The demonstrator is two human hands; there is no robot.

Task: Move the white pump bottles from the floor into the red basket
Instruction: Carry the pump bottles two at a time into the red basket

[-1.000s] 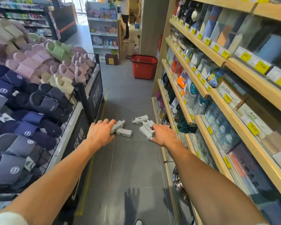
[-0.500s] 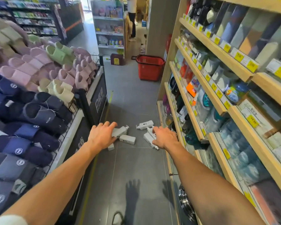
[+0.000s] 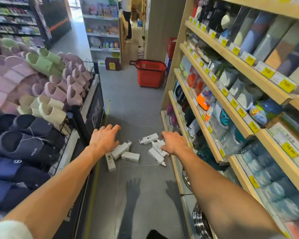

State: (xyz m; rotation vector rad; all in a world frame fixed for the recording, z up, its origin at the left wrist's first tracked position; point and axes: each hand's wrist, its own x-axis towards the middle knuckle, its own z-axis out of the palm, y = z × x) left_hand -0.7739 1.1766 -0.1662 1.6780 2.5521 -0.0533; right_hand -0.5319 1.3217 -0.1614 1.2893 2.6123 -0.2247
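Note:
Several white pump bottles lie scattered on the grey tile floor in two clusters. The left cluster (image 3: 123, 151) lies partly under my left hand (image 3: 104, 139), which hovers above it with fingers spread and holds nothing. The right cluster (image 3: 154, 153) lies beside my right hand (image 3: 173, 142), also spread and empty, with one bottle (image 3: 149, 138) a little farther out. The red basket (image 3: 150, 73) stands upright farther down the aisle, beside the wooden shelf's end.
A rack of slippers (image 3: 33, 104) with a wire edge bounds the aisle on the left. Wooden shelves (image 3: 214, 94) full of goods run along the right. A white shelf unit (image 3: 103, 31) and a brown box (image 3: 113, 63) stand beyond the basket; a person stands far back.
The view has lifted and pulled back from the bottles. Both hands have risen above the bottles with fingers spread wider; the left hand no longer rests against its bottle.

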